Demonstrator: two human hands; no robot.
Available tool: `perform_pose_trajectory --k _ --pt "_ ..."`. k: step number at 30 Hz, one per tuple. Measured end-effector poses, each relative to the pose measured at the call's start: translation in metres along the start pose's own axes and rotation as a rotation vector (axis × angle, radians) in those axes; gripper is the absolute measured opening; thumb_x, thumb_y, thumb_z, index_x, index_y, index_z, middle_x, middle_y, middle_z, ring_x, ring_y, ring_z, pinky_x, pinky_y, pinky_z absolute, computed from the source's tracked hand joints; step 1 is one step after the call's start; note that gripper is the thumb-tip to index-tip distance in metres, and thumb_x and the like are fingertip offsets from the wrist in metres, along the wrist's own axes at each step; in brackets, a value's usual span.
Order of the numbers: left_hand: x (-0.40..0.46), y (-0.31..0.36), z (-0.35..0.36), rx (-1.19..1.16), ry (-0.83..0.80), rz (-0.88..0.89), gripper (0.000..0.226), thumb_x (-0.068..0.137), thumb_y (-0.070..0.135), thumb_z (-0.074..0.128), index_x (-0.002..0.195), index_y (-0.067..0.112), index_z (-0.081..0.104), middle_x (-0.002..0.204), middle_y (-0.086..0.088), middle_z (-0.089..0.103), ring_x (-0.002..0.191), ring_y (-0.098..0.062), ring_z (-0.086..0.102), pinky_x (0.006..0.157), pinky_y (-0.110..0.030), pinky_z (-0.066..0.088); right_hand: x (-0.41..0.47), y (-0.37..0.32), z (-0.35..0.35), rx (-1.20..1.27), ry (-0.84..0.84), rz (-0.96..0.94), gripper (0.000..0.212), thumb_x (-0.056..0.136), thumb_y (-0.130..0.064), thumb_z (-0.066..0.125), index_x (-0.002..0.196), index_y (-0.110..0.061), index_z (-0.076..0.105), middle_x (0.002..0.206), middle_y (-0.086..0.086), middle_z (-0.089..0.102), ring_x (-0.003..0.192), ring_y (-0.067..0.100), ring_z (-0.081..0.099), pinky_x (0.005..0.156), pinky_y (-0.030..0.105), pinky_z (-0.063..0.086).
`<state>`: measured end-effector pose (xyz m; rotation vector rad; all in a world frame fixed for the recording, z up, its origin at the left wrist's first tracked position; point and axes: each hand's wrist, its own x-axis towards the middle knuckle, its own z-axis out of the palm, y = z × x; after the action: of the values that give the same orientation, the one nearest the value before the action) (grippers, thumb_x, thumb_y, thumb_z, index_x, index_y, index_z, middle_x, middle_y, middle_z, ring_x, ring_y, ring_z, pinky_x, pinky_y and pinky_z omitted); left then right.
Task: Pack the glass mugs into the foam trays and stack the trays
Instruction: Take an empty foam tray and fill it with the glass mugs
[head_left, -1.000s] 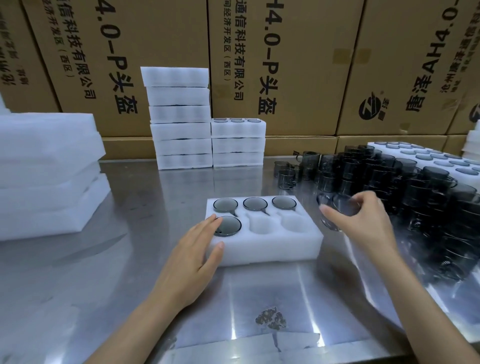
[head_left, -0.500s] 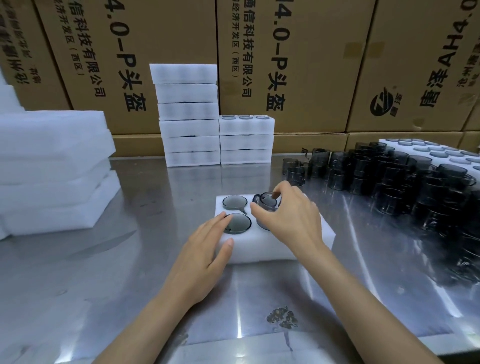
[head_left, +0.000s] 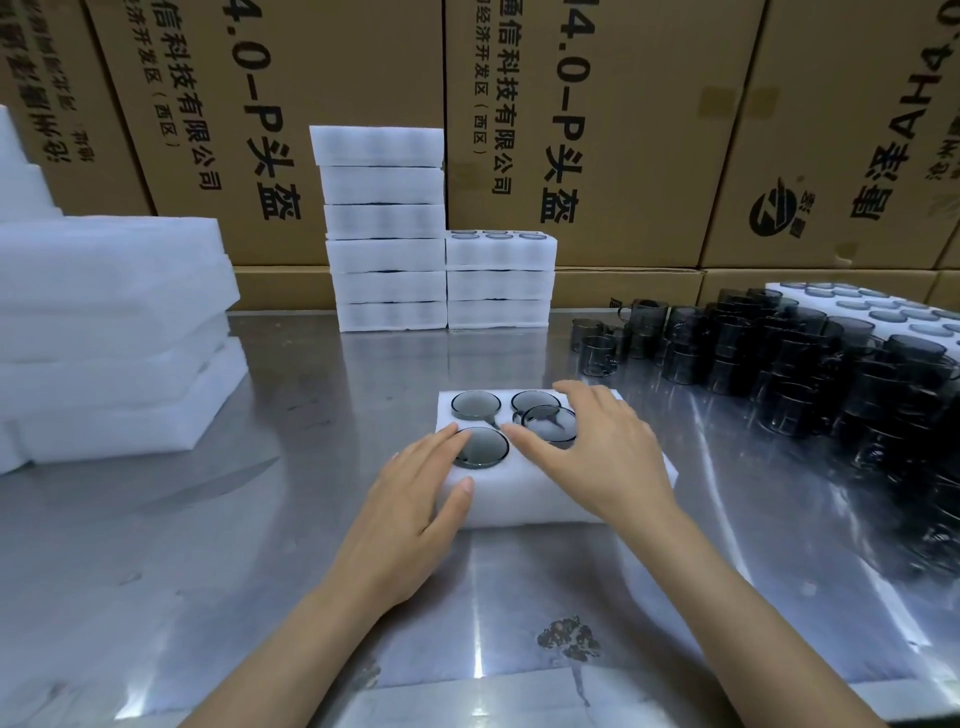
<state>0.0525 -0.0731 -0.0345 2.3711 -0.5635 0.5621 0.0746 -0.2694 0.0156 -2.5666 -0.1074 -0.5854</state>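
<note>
A white foam tray (head_left: 524, 501) lies on the steel table in front of me, with smoky glass mugs seated in its pockets. My left hand (head_left: 415, 493) rests flat on the tray's front left corner, its fingertips beside the front-left mug (head_left: 485, 448). My right hand (head_left: 605, 452) holds a glass mug (head_left: 548, 425) from above at the front middle pocket, thumb and fingers around its rim; the mug stands a little proud of the foam. Two back mugs (head_left: 476, 404) sit fully in. My right hand hides the tray's right pockets.
A crowd of loose dark glass mugs (head_left: 789, 358) fills the table's right side, beside a large foam sheet (head_left: 883, 306) of mugs. Two stacks of packed trays (head_left: 387, 228) stand at the back. Thick foam slabs (head_left: 109, 332) pile up left. Cardboard boxes (head_left: 571, 130) wall the rear.
My right hand carried a mug from the loose pile on the right to the tray and lowered it at the front middle pocket. My left hand stayed on the tray's corner.
</note>
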Motion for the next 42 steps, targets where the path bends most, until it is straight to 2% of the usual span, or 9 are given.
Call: perform_pose_trajectory --k 3,7,10,13,20,25,31,39,42 --pt "0.001 0.005 -0.002 0.114 -0.017 0.043 0.054 0.092 0.051 0.029 0.145 0.037 0.026 0.150 0.026 0.019 0.140 0.007 0.014 0.119 -0.029 0.008 -0.009 0.011 -0.011 0.121 -0.040 -0.160 0.063 0.085 -0.061 0.045 0.142 -0.035 0.037 0.147 -0.021 0.033 0.135 -0.003 0.025 0.101 0.013 0.019" --pt "0.008 0.022 -0.002 0.202 -0.089 0.161 0.060 0.090 0.056 0.019 0.147 0.037 0.011 0.155 0.023 0.005 0.143 0.004 0.001 0.117 -0.023 -0.004 -0.017 0.030 -0.019 0.061 -0.202 -0.299 0.055 0.094 -0.051 0.038 0.146 -0.044 0.020 0.152 -0.031 0.009 0.132 -0.022 0.000 0.099 -0.002 0.001" --pt "0.021 0.033 0.004 0.282 -0.170 0.272 0.064 0.092 0.058 0.016 0.146 0.034 -0.009 0.155 0.018 -0.012 0.142 0.002 -0.016 0.114 -0.021 -0.015 -0.015 0.036 -0.019 0.045 -0.250 -0.354 0.051 0.097 -0.045 0.037 0.139 -0.048 0.009 0.152 -0.029 0.007 0.133 -0.022 -0.004 0.103 -0.001 -0.002" --pt "0.031 0.037 0.009 0.339 -0.226 0.333 0.069 0.097 0.053 0.025 0.151 0.023 -0.004 0.156 0.011 -0.014 0.142 0.000 -0.019 0.113 -0.019 -0.016 -0.012 0.038 -0.016 0.053 -0.252 -0.395 0.047 0.097 -0.043 0.036 0.136 -0.048 0.010 0.151 -0.025 0.015 0.135 -0.018 0.004 0.112 0.007 0.004" --pt "0.036 0.035 0.012 0.374 -0.253 0.345 0.072 0.086 0.047 0.032 0.150 0.016 0.025 0.156 0.002 0.024 0.144 -0.012 0.023 0.111 -0.016 0.001 -0.010 0.044 -0.008 -0.098 -0.267 -0.410 0.048 0.098 -0.034 0.036 0.146 -0.034 0.033 0.154 -0.016 0.025 0.140 -0.005 0.020 0.114 0.019 0.017" --pt "0.036 0.037 0.010 0.379 -0.250 0.340 0.075 0.083 0.052 0.029 0.149 0.017 0.029 0.154 0.004 0.030 0.142 -0.012 0.028 0.110 -0.014 0.002 -0.011 0.042 -0.008 -0.122 -0.254 -0.416 0.047 0.098 -0.037 0.035 0.145 -0.033 0.034 0.154 -0.016 0.025 0.140 -0.003 0.020 0.112 0.016 0.015" --pt "0.030 0.044 0.011 0.420 -0.205 0.297 0.065 0.087 0.046 0.033 0.140 0.010 0.045 0.143 -0.003 0.048 0.130 -0.019 0.048 0.110 -0.034 0.032 -0.018 0.038 -0.002 -0.166 -0.180 -0.395 0.055 0.097 -0.054 0.027 0.147 -0.032 0.030 0.154 -0.017 0.024 0.142 -0.001 0.016 0.116 0.027 0.006" --pt "0.022 0.035 0.009 0.429 -0.053 0.363 0.043 0.089 0.032 0.043 0.118 0.010 0.065 0.122 -0.002 0.064 0.107 -0.023 0.062 0.098 -0.037 0.036 -0.020 0.064 -0.017 0.082 0.221 -0.047 0.040 0.099 -0.038 0.033 0.127 -0.020 0.055 0.127 -0.005 0.057 0.125 0.015 0.043 0.108 0.037 0.025" --pt "0.023 0.031 0.006 0.346 -0.006 0.302 0.041 0.090 0.031 0.041 0.115 0.009 0.066 0.116 -0.003 0.065 0.104 -0.025 0.062 0.097 -0.031 0.036 -0.020 0.090 -0.032 -0.068 0.303 0.241 0.036 0.098 -0.026 0.043 0.131 -0.016 0.051 0.137 0.002 0.049 0.135 0.021 0.031 0.114 0.047 0.012"
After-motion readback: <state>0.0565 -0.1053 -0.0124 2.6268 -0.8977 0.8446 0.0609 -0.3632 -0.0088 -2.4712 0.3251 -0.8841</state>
